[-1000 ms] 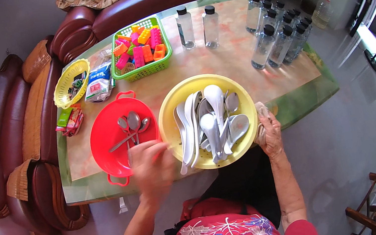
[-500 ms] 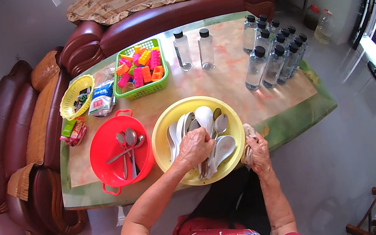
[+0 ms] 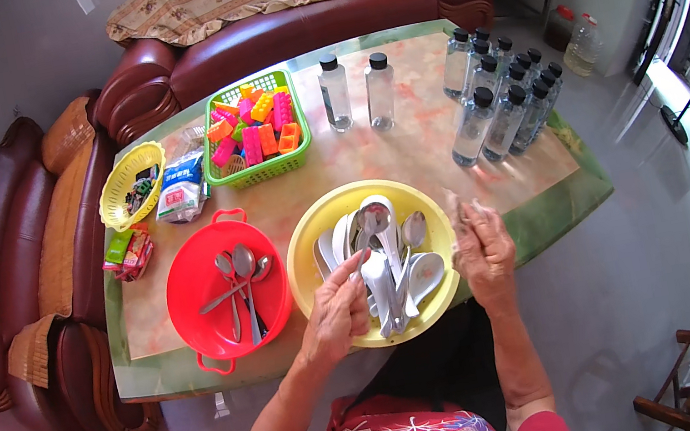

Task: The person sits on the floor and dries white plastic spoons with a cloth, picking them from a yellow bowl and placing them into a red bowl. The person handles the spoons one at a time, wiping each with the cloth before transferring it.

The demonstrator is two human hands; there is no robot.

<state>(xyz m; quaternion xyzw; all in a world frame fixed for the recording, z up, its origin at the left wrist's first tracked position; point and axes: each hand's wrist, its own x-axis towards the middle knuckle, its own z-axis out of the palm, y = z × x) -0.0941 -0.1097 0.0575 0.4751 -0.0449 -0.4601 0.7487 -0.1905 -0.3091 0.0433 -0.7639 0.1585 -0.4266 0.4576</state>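
My left hand (image 3: 337, 311) is closed on the handle of a metal spoon (image 3: 374, 219), its bowl raised over the yellow basin (image 3: 307, 228). White soup spoons (image 3: 426, 275) and several metal spoons lie heaped in that basin. At the basin's right rim, my right hand (image 3: 486, 257) grips a crumpled light cloth (image 3: 460, 227), partly hidden by the fingers. Left of the yellow basin stands a red basin (image 3: 181, 277) with two handles. Several metal spoons (image 3: 243, 261) rest crossed inside it.
Behind the basins sit a green basket (image 3: 263, 171) of toy bricks, a small yellow basket (image 3: 114, 201) and a plastic packet (image 3: 182, 189). Two clear bottles (image 3: 380, 94) stand at the far middle, and several more bottles (image 3: 470, 127) crowd the table's right side.
My left hand has come up out of the heap with a metal spoon. My right hand has lifted and shifted slightly right and up with the cloth.
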